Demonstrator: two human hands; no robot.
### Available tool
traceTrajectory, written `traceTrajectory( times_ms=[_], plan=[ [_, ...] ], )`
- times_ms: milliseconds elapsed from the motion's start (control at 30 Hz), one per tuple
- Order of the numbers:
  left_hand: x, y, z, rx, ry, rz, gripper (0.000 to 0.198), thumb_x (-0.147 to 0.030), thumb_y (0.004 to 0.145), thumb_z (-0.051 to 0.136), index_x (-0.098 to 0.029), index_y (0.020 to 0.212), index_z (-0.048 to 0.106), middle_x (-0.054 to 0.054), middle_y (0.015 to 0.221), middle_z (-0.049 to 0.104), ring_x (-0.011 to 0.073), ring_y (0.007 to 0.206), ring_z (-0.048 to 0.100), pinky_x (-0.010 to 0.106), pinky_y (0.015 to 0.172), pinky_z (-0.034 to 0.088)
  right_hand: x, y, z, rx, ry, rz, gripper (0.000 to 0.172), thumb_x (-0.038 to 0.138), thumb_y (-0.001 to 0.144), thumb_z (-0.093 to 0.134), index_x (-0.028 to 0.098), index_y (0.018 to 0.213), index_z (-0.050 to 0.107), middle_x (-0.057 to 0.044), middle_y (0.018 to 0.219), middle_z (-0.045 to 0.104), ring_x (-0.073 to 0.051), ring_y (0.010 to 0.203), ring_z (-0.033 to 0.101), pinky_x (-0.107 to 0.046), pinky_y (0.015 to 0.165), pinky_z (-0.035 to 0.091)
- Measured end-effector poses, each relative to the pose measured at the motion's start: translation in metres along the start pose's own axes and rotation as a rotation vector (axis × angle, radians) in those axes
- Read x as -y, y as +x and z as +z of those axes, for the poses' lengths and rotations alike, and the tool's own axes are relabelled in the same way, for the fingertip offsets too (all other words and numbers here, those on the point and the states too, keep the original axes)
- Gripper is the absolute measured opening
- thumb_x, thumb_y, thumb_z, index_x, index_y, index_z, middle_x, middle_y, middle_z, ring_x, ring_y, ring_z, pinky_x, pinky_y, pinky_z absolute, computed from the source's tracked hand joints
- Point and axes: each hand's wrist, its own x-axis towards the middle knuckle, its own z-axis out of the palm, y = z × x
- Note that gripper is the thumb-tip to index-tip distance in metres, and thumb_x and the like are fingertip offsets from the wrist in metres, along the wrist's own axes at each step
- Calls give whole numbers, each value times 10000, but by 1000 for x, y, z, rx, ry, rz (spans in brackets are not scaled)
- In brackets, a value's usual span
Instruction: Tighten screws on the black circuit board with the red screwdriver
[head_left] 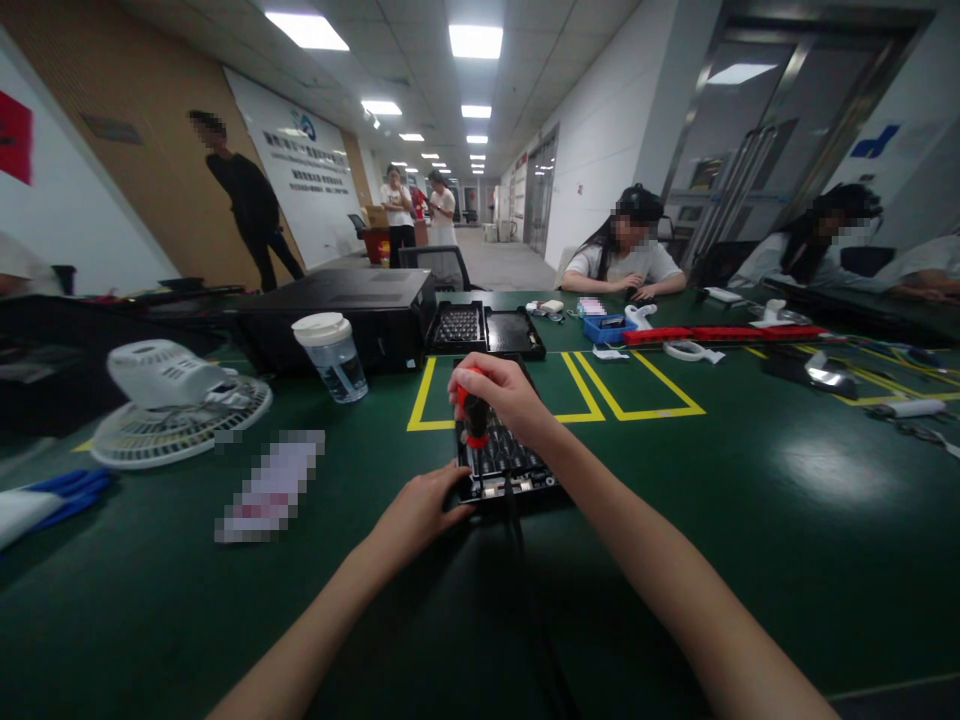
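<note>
In front of me on the green table lies a black rectangular case (pixel 495 458) with rows of dark cells inside and small metal parts along its near edge. My right hand (pixel 501 392) is closed around the handle of a red and black screwdriver (pixel 474 415), held upright over the left part of the case. The screwdriver's tip is too small to make out. At the near left corner, my left hand (pixel 427 505) grips the case, thumb along the front edge and fingers at the side. A black cable (pixel 517 530) runs from the case towards me.
Beyond are a black open box (pixel 457 325), a large black machine (pixel 345 300) and a lidded cup (pixel 330 355). A white fan (pixel 180 400) and blue-white gloves (pixel 56 497) lie left. A blue tray (pixel 606 328) and tape roll (pixel 686 350) are right. Other people sit across the table.
</note>
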Motion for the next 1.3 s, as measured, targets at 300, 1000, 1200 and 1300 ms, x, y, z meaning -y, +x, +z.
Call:
traceTrajectory(
  times_ms=[300, 1000, 1200, 1300],
  plan=[
    [-2, 0, -1, 14, 18, -8, 426, -322, 759, 558, -234, 1175, 526, 56, 1267, 558, 219, 1133, 541, 318, 968, 390, 0, 0, 0, -13, -18, -19, 225, 348, 804, 546, 135, 731, 545, 11, 668, 540, -77, 549, 551, -200, 524, 468],
    [5, 1, 3, 20, 15, 8, 428, -336, 760, 572, -237, 1173, 523, 69, 1272, 552, 229, 1121, 548, 351, 964, 390, -6, -3, -1, -252, -349, -81, 320, 474, 812, 494, 167, 725, 518, 16, 631, 517, -99, 540, 546, -199, 498, 423],
    [6, 1, 4, -3, 16, 40, 422, -334, 759, 573, -222, 1163, 530, 73, 1253, 567, 227, 1099, 564, 342, 943, 410, -5, -3, -1, -283, -415, -114, 339, 485, 818, 486, 169, 699, 512, 17, 603, 491, -99, 542, 510, -209, 519, 394],
    [7, 1, 4, -5, 16, 39, 422, -330, 762, 570, -223, 1167, 526, 72, 1262, 561, 229, 1110, 557, 345, 948, 408, -5, -3, -1, -310, -451, -123, 342, 489, 817, 486, 171, 691, 504, 21, 594, 472, -96, 535, 483, -211, 516, 368]
  ],
)
